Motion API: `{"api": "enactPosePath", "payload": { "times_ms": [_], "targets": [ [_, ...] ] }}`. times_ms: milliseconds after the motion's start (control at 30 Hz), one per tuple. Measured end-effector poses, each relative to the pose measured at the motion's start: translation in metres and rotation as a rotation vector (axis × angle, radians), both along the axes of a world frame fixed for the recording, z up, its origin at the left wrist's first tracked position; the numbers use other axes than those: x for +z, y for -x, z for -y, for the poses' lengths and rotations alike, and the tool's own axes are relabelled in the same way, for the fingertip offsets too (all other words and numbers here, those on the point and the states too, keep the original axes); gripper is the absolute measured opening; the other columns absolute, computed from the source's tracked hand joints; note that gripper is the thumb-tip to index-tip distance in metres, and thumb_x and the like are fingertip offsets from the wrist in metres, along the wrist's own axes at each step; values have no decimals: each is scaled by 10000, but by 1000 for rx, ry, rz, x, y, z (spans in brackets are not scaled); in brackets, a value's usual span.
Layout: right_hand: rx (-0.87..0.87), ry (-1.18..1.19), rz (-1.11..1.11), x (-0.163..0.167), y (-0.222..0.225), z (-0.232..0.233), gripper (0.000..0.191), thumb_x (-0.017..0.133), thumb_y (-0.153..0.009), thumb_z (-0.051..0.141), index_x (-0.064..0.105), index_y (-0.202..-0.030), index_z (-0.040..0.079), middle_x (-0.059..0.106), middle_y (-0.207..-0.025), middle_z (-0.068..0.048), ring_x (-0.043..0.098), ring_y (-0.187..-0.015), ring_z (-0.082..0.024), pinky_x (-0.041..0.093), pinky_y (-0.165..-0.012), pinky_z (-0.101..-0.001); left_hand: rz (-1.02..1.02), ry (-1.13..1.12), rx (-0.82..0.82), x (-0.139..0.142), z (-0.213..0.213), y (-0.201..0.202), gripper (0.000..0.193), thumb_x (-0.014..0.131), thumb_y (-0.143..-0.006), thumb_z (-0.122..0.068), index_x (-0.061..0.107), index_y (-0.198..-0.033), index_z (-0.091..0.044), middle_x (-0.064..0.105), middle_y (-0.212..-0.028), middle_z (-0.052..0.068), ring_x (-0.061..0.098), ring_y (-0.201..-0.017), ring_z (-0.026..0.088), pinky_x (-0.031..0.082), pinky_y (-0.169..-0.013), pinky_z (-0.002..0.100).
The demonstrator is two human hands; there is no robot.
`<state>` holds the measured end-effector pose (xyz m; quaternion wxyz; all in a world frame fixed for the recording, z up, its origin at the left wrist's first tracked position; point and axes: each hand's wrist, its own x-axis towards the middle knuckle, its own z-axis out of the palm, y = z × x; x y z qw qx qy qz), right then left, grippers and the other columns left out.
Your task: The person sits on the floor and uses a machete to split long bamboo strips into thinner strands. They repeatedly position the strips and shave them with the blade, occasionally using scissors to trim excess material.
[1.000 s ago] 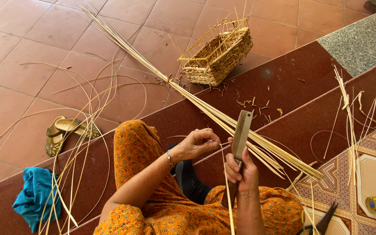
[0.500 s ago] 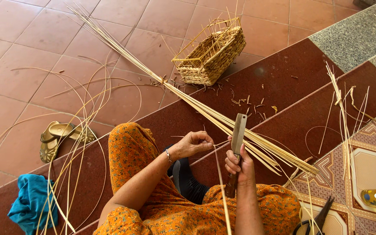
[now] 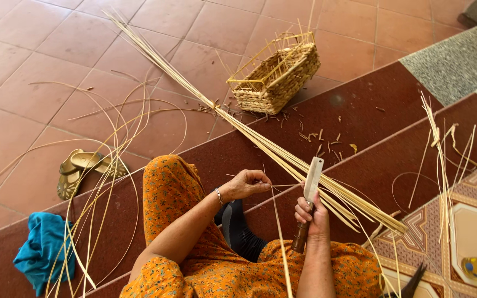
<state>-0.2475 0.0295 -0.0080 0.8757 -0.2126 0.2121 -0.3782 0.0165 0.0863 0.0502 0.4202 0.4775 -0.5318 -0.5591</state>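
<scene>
Head view, the only one supplied. The person sits on dark red steps (image 3: 360,110) in orange patterned clothing.

Right hand (image 3: 311,214): fingers closed in a full grip round the dark handle of a flat-bladed knife (image 3: 308,194), blade upright, broad end up. Left hand (image 3: 247,184): fingertips pinched shut on a thin cane strip (image 3: 280,243), which runs from the pinch down across the lap toward the lower edge of the picture. The knife stands just beside that strip; whether the blade touches it cannot be told.

Material: a long bundle of straight pale canes (image 3: 260,144) lies diagonally across the steps, from the tiled floor at upper left to the patterned mat (image 3: 415,232) at lower right, passing behind the knife. Loose, curling thin strips (image 3: 106,165) lie spread over the tiled floor and the step edge at left. A second small lot of strips (image 3: 443,160) stands near the right edge.

Product: a rectangular woven basket (image 3: 276,77) sits on the floor at the top step's edge, walls woven partway, bare stakes standing above the rim; judged unfinished. Short offcuts (image 3: 321,135) litter the step below it.

Judgement: stock preparation is well advanced, with many strips cut, but a sizeable bundle is uncut and the basket's upper wall and rim are outstanding.

Incidentals: gold sandals (image 3: 81,168) and blue cloth (image 3: 45,251) at left.
</scene>
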Motion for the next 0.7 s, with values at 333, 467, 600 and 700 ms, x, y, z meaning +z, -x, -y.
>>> {"api": "enactPosePath", "payload": {
  "times_ms": [333, 467, 600, 700],
  "targets": [
    [53, -64, 26, -3, -10, 9, 520, 441, -1072, 484, 476, -1413, 93, 397, -645, 28, 319, -442, -53, 350, -405, -214, 249, 245, 16, 3, 1, -13, 215, 747, -939, -307, 770, -1017, -109, 720, -959, 9, 670, -944, 144, 527, -870, 354],
    [22, -53, -13, -5, -12, 12, 517, 431, -1075, 478, 486, -1409, 86, 411, -649, 29, 325, -438, -50, 352, -396, -210, 762, 592, 130, 12, -6, -17, 115, 788, -851, -265, 820, -890, -161, 656, -853, 22, 634, -888, 223, 461, -804, 435],
    [-38, -44, -102, -6, -16, 14, 511, 411, -1089, 474, 492, -1392, 71, 425, -644, 33, 338, -438, -44, 356, -393, -206, 702, 465, 109, 10, -6, -20, 132, 741, -924, -233, 786, -984, -125, 677, -955, 42, 668, -917, 217, 545, -805, 369],
    [-106, -28, -188, -5, -17, 14, 501, 394, -1108, 468, 499, -1384, 64, 428, -646, 41, 342, -446, -36, 352, -393, -195, 609, 411, 73, 3, -3, -25, 136, 700, -952, -199, 765, -1020, -101, 738, -1025, 45, 720, -929, 213, 578, -844, 339]
  ]
}}
